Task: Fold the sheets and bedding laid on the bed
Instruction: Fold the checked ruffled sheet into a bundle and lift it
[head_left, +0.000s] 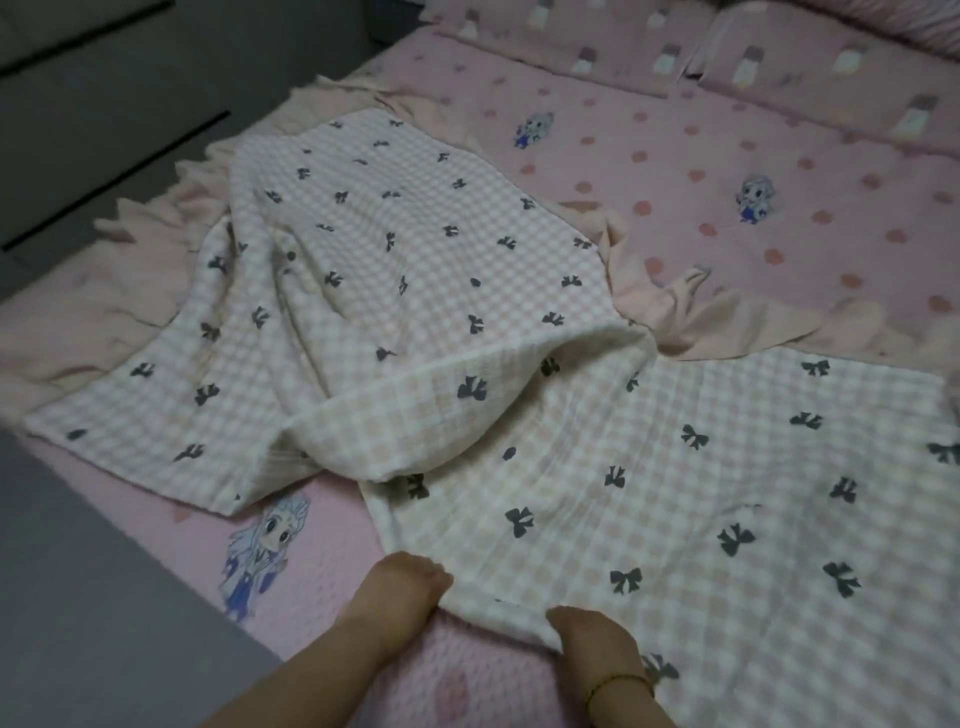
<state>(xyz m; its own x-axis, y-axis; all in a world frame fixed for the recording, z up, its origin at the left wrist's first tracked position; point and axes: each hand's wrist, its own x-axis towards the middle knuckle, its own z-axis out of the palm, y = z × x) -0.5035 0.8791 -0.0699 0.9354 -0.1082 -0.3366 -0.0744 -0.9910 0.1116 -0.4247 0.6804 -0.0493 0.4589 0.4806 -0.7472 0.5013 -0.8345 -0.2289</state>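
Near edge: left hand (400, 592) grips the near corner of the checked blanket (675, 493), fingers curled onto the cloth. Right hand (592, 639), bracelet (618, 682) at the wrist, holds the same edge just beside it, fingertips tucked under the fabric. Grey floor (78, 597) at left. Blanket lies on the bed: right part flat, middle humped in a loose fold, left part rumpled. Plain ruffled sheet (691, 312) shows from beneath it. Dotted bed sheet (779, 171) under all. Far end: pillows (571, 47).

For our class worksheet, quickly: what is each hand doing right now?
Left hand: grips the near edge of the bow-print checked blanket.
Right hand: grips the same edge.
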